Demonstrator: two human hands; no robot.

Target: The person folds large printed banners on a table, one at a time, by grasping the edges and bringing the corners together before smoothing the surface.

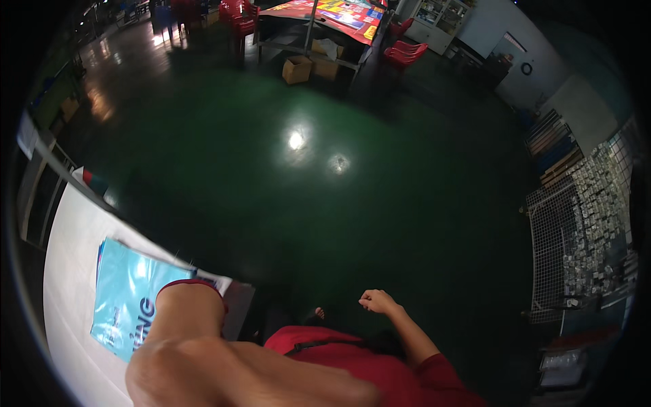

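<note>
My left arm (183,353) is bent up close across the lower left, large and blurred. Its red sleeve edge sits beside a stack of glossy light-blue printed plastic sheets (129,285). That stack lies on a white table (74,237) at my left. The fingers of my left hand cannot be made out at the lower edge. Held out low in front of my red shirt (319,342), my right hand (376,300) has its fingers curled in, with nothing visible in them. Below it is the dark green floor.
A table with a colourful printed cover (339,17) stands far ahead, with cardboard boxes (297,69) beneath it and red plastic chairs (405,53) around. Wire mesh racks (553,251) hung with many small pale items line the right side. A white cabinet (441,20) stands at the back.
</note>
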